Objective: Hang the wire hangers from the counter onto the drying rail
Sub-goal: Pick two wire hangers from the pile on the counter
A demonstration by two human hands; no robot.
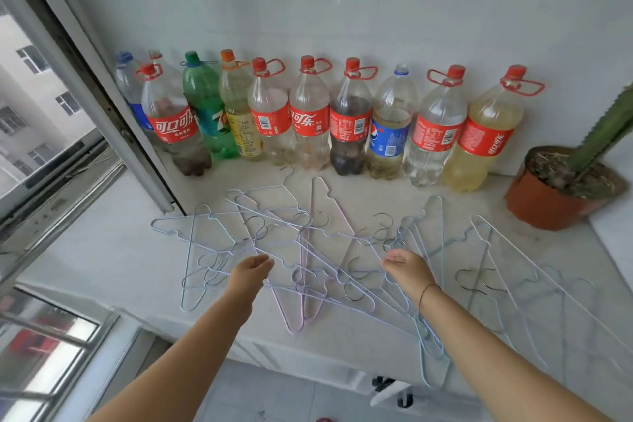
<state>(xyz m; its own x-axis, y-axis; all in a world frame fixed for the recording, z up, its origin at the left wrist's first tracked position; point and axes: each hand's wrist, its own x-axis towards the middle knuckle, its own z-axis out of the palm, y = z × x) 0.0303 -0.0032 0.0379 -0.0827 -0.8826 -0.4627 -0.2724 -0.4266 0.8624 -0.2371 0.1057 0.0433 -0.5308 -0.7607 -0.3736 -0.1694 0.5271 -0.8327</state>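
Both hands, left hand [251, 269] and right hand [407, 264], hover over scattered wire hangers [308, 250]

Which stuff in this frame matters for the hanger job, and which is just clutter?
Job: wire hangers spread across the counter; left hand and right hand, both open over them. No drying rail in view.
Lying about: soda bottles lined up along the wall; potted cactus at right; window frame at left.

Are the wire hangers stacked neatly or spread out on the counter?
Spread out: the wire hangers lie flat, overlapping in a loose tangle across the counter, hooks pointing different ways.
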